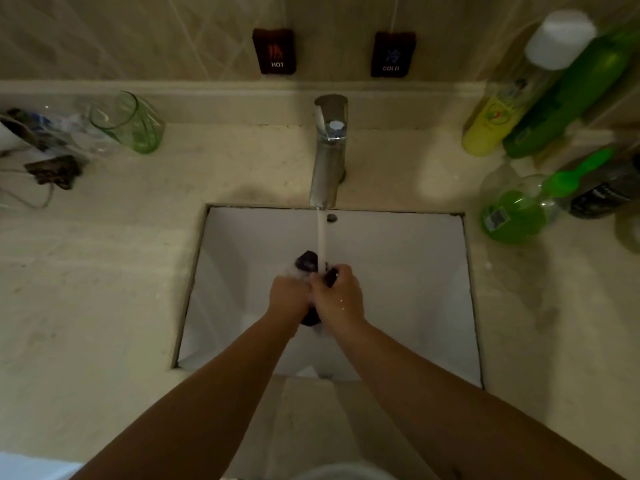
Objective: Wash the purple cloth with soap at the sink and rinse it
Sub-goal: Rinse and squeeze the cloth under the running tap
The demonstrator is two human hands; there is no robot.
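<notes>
- Both hands over the middle of the white sink basin [398, 271], pressed together, dark purple cloth [306, 260] bunched between them.
- Left hand [289, 294]: fingers curled round the cloth, grasping it; foam on the knuckles.
- Right hand [341, 294]: fingers clenched round the cloth, a dark fold showing at its fingertips; wet shine on the back.
- Cloth sticks out above the left hand as a dark lump and below the hands as another dark bit; white suds on it near the top.
- Water stream [322, 233] runs from the chrome faucet [329, 150] and lands on the cloth right at the hands.
- Overflow hole [331, 217] on the back wall of the basin, just right of the stream.
- Wall tags above the faucet: dark red one reads "HOT" [274, 50], with a red character above the word; dark one to its right reads "COLD" [392, 54], with a blue character above.
- Beige stone counter [104, 271] all round the sink.
- Counter left: green glass tumbler [130, 121], clear plastic clutter [52, 126] beside it, dark crumpled item [55, 171] with a thin cord.
- Counter right: yellow bottle [491, 123] with white cap, label blurred, not readable; tall green bottle [571, 95] touching it; clear bottle with green liquid [512, 216] and bright green top, small code sticker, unreadable; black bottle [606, 192] just beside, white lettering too blurred to read.
</notes>
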